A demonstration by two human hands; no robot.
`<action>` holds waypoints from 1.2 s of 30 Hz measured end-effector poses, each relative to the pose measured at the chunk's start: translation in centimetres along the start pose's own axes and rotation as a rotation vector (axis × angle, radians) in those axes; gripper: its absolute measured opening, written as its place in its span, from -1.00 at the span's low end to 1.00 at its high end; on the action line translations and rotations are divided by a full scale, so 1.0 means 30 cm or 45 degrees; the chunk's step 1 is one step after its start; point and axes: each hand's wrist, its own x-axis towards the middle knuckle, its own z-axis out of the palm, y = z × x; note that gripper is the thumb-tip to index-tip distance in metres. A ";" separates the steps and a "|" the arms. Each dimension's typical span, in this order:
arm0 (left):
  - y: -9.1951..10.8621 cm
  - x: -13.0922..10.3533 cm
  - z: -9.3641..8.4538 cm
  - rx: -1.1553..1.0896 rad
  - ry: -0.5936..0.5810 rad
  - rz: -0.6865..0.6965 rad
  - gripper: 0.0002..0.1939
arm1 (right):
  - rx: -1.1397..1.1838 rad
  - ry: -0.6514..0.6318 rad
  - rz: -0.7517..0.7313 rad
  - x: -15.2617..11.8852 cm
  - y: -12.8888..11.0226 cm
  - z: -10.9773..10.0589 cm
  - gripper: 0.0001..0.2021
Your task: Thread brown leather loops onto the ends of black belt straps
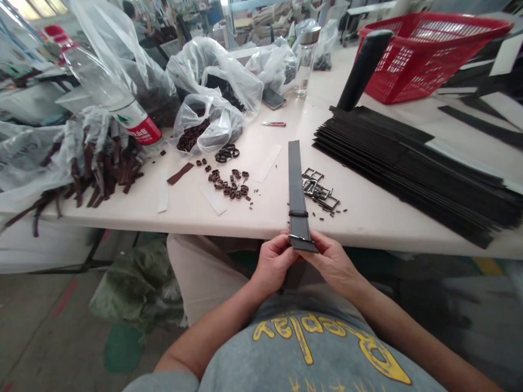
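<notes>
A black belt with a keeper loop lies over the table's front edge, its near end in my hands. My left hand is closed on that end from the left, beside the metal buckle. From the other side my right hand grips the same end, thumb and fingers pressed to it. Right of the belt is a small pile of loose metal buckles. Brown leather loops and a few black loops lie to the left.
A thick stack of black strips covers the table's right side, before a red basket. Plastic bags, a large bottle, a glass bottle and a phone stand or lie behind. A small red-handled cutter lies mid-table.
</notes>
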 end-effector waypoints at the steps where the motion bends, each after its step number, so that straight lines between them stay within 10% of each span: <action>1: -0.003 0.000 0.003 -0.016 0.007 -0.005 -0.66 | 0.057 0.031 0.028 0.005 0.004 0.010 -0.57; 21: 0.040 0.083 0.052 -0.111 0.002 -0.063 -0.50 | 0.252 0.289 0.161 0.137 -0.084 0.017 -0.54; 26: 0.156 0.157 -0.086 0.456 -0.109 0.021 -0.53 | 0.119 0.406 0.096 0.227 -0.084 -0.032 -0.49; 30: 0.317 0.305 -0.252 1.342 0.250 0.380 -0.75 | 0.139 0.377 0.070 0.248 -0.070 -0.039 -0.46; 36: 0.516 0.567 -0.412 1.755 0.476 0.507 -0.75 | 0.091 0.330 0.017 0.237 -0.052 -0.035 -0.41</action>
